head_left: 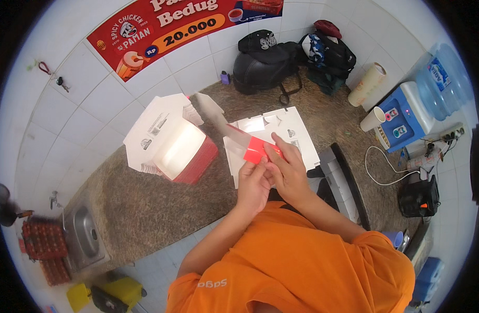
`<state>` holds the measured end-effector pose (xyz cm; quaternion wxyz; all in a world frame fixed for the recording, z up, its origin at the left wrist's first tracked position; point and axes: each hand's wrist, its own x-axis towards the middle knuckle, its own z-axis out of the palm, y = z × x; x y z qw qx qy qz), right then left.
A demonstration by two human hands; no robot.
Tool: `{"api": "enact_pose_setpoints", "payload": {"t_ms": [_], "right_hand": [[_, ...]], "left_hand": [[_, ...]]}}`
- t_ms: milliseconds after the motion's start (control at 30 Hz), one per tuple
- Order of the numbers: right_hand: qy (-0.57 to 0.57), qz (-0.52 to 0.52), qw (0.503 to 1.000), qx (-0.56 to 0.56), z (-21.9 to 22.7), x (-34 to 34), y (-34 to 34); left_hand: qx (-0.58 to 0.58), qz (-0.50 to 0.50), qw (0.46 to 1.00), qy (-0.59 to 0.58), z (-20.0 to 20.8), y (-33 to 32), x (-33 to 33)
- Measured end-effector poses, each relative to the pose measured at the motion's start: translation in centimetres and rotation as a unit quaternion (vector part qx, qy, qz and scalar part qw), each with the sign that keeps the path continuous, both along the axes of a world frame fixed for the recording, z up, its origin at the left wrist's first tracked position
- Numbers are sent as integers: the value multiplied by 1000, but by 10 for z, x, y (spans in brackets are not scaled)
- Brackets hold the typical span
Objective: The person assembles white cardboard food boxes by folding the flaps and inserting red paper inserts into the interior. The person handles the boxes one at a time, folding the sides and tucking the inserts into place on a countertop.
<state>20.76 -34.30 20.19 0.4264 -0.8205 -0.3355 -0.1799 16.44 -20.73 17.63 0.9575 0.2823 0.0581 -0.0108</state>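
Observation:
Both hands grip a red-and-white piece of cardboard point(256, 149) above the counter. My left hand point(254, 185) pinches its lower edge, fingers closed. My right hand point(291, 169) closes on its right end, the thumb and fingers pressed along the red panel. The strip's pale far end stretches up and left and is smeared by motion. Beneath it lies a flat white box blank point(290, 123) with cut flaps, partly hidden by my hands. To the left stands a thick stack of white box blanks point(164, 122) with red sides.
A brown stone counter point(140, 214) runs to a steel sink point(85, 235) at left. At the back are a cap point(257, 41) and dark bags point(336, 60). On the right stand a plastic-wrapped roll point(367, 84), a paper cup point(373, 119), a water dispenser point(403, 117) and a white cable point(377, 180).

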Motion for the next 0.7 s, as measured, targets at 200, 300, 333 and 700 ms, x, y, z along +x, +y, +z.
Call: {"api": "enact_pose_setpoints", "payload": {"t_ms": [200,300,333,700], "right_hand": [[-24,-99,988,-116,1,-12,19],[161,107,981,33,15,-3,-6],[237,78,962,111,25,1,-13],[306,74,944,-103,40,-6,-5]], "left_hand": [[64,104,992,17,13,-8,-5],[173,152,972,52,17,14,-15],[253,98,962,25,19,28,-22],[512,54,857,29,30,44,-90]]}}
